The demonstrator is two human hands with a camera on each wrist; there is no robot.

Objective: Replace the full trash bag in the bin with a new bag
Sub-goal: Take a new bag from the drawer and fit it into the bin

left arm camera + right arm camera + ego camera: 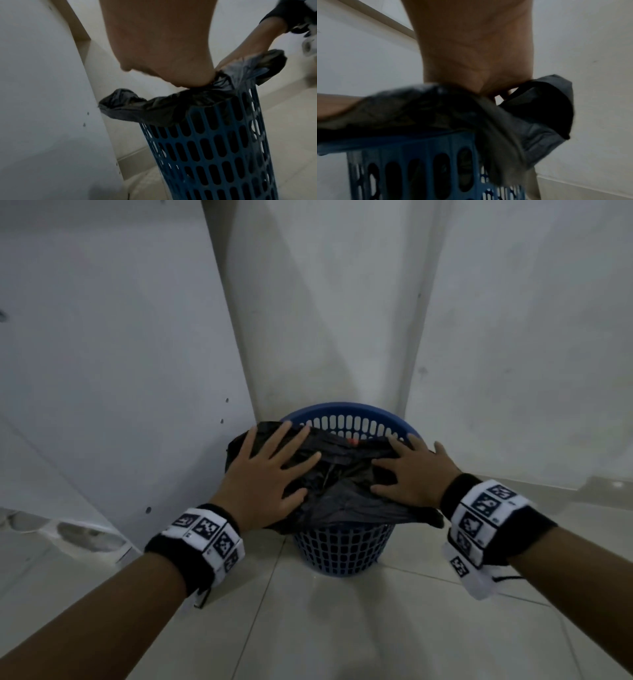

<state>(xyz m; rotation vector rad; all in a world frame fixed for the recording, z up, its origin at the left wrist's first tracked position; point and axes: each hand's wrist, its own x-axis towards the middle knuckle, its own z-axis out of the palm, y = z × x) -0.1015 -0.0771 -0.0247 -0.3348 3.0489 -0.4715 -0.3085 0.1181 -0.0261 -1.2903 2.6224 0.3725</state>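
Both hands (267, 474) (411, 474) press flat on black bag (342, 474) (head view alone shows spread fingers).

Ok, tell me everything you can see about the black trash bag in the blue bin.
The black trash bag is thin, crinkled, glossy plastic. It sits in the blue slotted bin, bunched across the near part of the mouth, its edges draped over the rim with loose flaps hanging out on either side. Something small and red shows by its far edge. The left hand and right hand rest on top of it, fingers spread. The bin's far rim is bare.
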